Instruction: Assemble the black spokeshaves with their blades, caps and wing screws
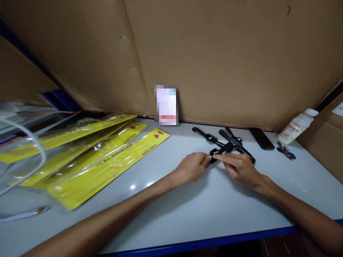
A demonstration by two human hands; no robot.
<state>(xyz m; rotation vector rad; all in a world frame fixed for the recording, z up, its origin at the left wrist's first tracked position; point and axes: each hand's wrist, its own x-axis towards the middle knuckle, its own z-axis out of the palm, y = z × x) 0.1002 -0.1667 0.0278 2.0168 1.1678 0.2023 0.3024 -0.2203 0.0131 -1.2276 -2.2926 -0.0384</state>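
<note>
My left hand (191,167) is closed around one end of a black spokeshave (213,154), which it holds just above the table. My right hand (242,169) is at the same tool, its fingertips pressed on the metal middle part and the other fingers curled. What exactly the right fingertips pinch is too small to make out. Right behind the hands lie several more black spokeshaves (210,137), crossed over one another in a loose pile.
Yellow blister packs (112,160) with clear plastic lie fanned out at the left, near a white cable (40,150). A blurred-out upright card (166,106) leans on the cardboard wall (214,64). At the right are a black phone (262,138), a bottle (297,126) and keys (286,151).
</note>
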